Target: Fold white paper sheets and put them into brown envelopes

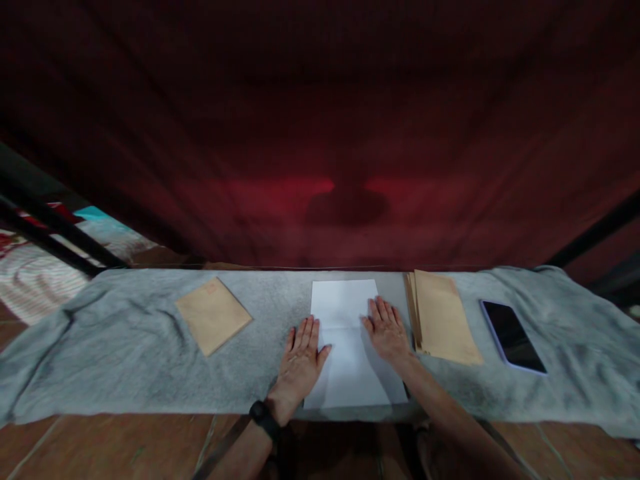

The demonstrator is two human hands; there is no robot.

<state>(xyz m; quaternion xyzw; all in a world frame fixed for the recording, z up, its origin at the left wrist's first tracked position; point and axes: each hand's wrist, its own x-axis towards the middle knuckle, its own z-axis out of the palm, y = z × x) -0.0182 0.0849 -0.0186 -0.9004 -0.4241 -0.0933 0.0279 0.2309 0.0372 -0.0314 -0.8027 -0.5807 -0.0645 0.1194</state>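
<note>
A white sheet of paper (350, 370) lies flat in front of me, with a faint crease across its middle. My left hand (301, 357) rests flat along the sheet's left edge, fingers stretched out and thumb on the paper. On the opposite edge, my right hand (387, 330) lies flat with its fingers extended, partly over the sheet. Neither hand grips anything. Just right of my right hand is a stack of brown envelopes (445, 317). A single brown envelope (214, 317) lies at an angle to the left of my left hand.
A grey cloth (140, 360) covers the narrow table. Toward its right end lies a phone (513, 335) with a purple edge and dark screen. A dark red curtain (280, 220) hangs right behind the table. Tiled floor (165, 440) shows at the front.
</note>
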